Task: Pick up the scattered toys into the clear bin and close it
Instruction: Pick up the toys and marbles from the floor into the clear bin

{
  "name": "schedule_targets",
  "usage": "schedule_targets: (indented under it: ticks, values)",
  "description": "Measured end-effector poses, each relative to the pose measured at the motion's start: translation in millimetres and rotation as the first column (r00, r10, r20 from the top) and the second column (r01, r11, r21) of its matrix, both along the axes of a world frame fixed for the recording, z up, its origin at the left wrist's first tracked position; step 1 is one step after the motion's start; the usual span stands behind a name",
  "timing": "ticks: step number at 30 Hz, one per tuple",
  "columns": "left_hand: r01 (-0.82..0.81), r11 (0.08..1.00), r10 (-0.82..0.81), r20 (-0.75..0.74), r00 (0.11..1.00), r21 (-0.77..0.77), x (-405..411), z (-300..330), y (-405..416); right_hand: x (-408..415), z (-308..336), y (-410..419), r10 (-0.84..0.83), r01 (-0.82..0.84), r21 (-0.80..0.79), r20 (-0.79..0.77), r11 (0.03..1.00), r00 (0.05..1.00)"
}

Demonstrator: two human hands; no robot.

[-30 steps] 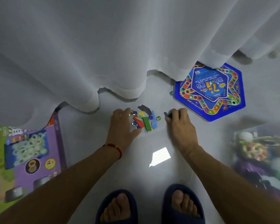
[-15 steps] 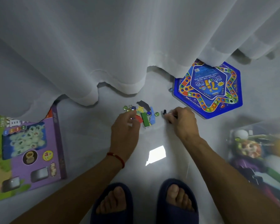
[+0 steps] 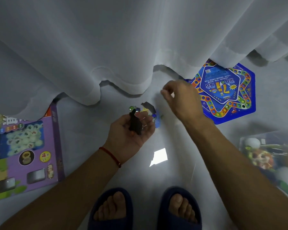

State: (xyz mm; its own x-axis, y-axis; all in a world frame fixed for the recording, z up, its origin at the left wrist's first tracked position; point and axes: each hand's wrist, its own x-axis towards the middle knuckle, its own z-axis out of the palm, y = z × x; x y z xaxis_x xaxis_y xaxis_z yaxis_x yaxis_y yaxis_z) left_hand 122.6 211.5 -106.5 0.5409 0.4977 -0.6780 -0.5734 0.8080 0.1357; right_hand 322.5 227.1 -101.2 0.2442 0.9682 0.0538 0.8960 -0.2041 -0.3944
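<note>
Progress, left to right. Far left: purple game box lies flat on the floor, partly under the white curtain; not yet collected. Its lettering is large but cut off by the curtain and frame edge, not readable; small icons and a window of pale tiles show. Centre: left hand is turned palm up, fingers loosely cupped, with a dark toy figure lying in the palm; fingers are not closed round it. Just beyond that hand, a small pile of loose pieces is on the floor: glass marbles, a dark curved piece, yellow and blue bits. None binned yet. Right hand is raised above the floor beside the pile, thumb and forefinger drawn together as if pinching something small; blur prevents telling whether anything is held. Right of it: blue hexagonal game board, one corner under the curtain, on the floor; printed characters are inverted to this view, only a large yellow "7" legible. Far right: clear bin, open top as far as seen, already holding several toys, blurred. No lid visible. Judgement: task partway; small pieces, both games and closing remain.
</note>
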Motion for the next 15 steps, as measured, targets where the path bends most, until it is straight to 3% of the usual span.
schedule_targets:
  ticks: [1,3,6,8,10,12,15]
  values:
    - [-0.009,1.0,0.008,-0.044,0.999,-0.005,-4,-5,2,12,-13,6,-0.031,0.039,-0.069,0.107,0.997,0.994]
    - [-0.026,1.0,0.025,-0.13,0.991,-0.012,-14,-11,4,26,-36,11,0.063,0.019,-0.279,0.281,0.96,0.958]
    - [-0.022,1.0,0.018,-0.191,0.981,-0.022,-28,-17,2,34,-48,10,0.139,-0.042,-0.29,0.32,0.956,0.937]
    - [-0.004,1.0,0.003,-0.207,0.978,-0.002,-33,-20,1,31,-45,11,0.071,-0.03,-0.2,0.2,0.979,0.977]
    - [-0.004,1.0,0.003,-0.188,0.982,-0.006,-33,-19,2,12,-27,8,-0.014,0.0,-0.132,-0.109,0.991,0.994]
    - [-0.02,0.999,0.015,-0.14,0.99,-0.029,-32,-15,2,-17,-3,-1,0.107,-0.157,-0.105,-0.373,0.982,0.922]
    - [-0.034,0.998,0.03,-0.081,0.996,-0.045,-34,-16,0,-60,15,-18,0.385,-0.468,-0.106,-0.427,0.877,0.818]
